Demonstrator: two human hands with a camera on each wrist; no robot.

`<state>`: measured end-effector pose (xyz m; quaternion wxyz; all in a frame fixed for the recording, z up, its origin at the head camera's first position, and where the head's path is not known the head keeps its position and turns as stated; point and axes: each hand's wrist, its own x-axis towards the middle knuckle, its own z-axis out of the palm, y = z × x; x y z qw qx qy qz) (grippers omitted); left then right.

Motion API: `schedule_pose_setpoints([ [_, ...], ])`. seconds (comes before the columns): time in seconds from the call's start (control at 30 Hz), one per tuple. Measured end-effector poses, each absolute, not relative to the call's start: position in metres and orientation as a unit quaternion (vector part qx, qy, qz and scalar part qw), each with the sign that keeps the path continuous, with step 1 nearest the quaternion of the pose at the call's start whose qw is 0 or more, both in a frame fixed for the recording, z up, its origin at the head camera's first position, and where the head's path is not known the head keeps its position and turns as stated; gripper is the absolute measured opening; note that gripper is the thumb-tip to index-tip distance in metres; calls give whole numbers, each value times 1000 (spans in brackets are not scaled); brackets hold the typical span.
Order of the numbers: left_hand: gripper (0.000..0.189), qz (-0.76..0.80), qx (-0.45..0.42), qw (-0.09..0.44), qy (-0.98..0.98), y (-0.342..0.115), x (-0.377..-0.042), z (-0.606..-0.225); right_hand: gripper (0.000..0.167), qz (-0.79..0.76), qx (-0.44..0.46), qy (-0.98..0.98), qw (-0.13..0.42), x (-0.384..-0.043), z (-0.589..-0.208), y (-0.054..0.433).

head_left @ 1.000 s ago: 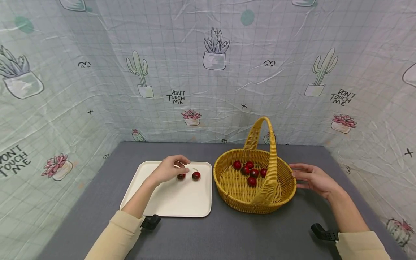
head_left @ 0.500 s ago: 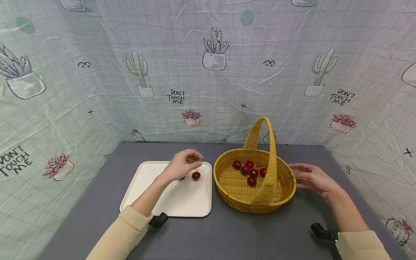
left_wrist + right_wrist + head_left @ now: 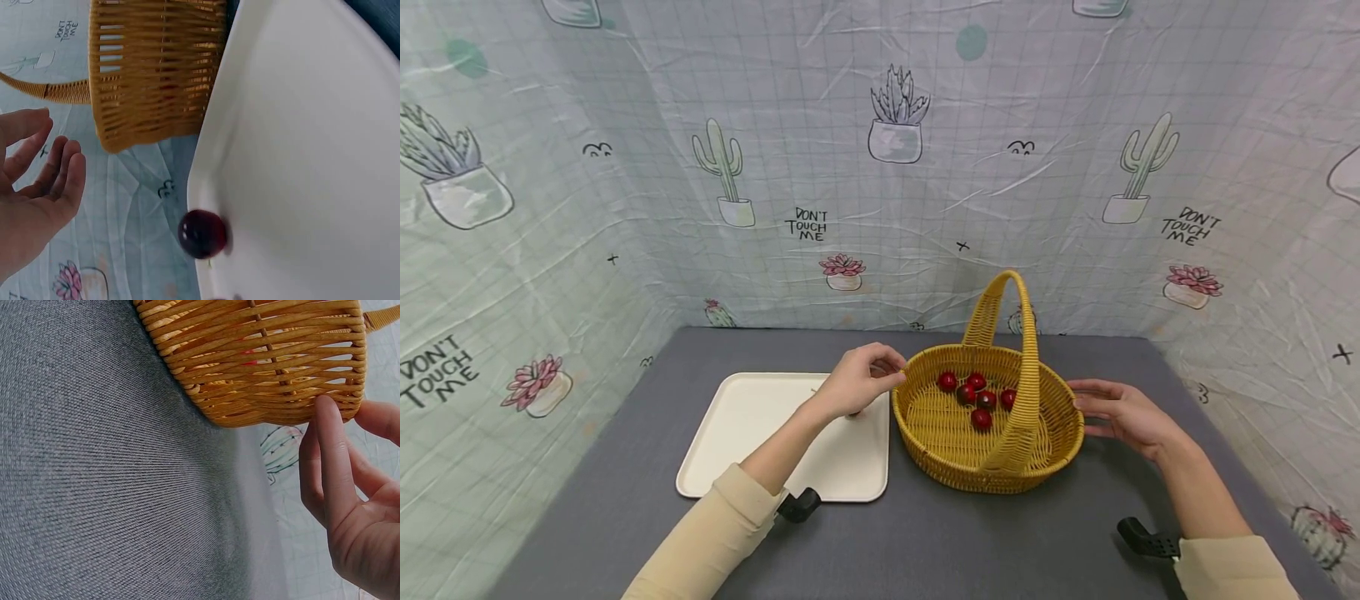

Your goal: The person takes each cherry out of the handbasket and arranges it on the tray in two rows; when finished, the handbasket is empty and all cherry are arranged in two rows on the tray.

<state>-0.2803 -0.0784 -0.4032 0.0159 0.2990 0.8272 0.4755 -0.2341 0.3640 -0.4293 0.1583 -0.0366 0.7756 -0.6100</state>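
My left hand point(image 3: 859, 382) hovers by the left rim of a yellow wicker basket point(image 3: 936, 467), fingers loosely bent. In the left wrist view nothing shows between its fingers point(image 3: 74, 181). On the white tray point(image 3: 760, 475) under it, one cherry point(image 3: 202, 234) shows in the left wrist view. Another cherry point(image 3: 219, 299) is cut off at that view's lower edge. Both are mostly hidden by the hand in the head view. My right hand point(image 3: 1123, 412) rests its fingertips against the basket's right rim, fingers fairly straight. Several cherries point(image 3: 981, 418) lie inside the basket.
A tall arched handle point(image 3: 1028, 367) rises over the basket. Grey cloth point(image 3: 940, 542) covers the table. Behind and at both sides hangs a sheet point(image 3: 760, 283) printed with cacti. A black wrist device point(image 3: 799, 506) hangs under each sleeve.
My left hand has moved right, from above the tray's cherries to the basket's left rim. The right hand, the basket and the cherries in it have stayed in place.
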Motion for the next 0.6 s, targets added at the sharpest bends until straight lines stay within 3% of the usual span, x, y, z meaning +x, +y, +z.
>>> schedule_pose_setpoints([
  [0.6, 13, 450, 334, 44, 827, -24, -282, -411, 64, -619, -41, 768, 161, -235, -432, 367],
])
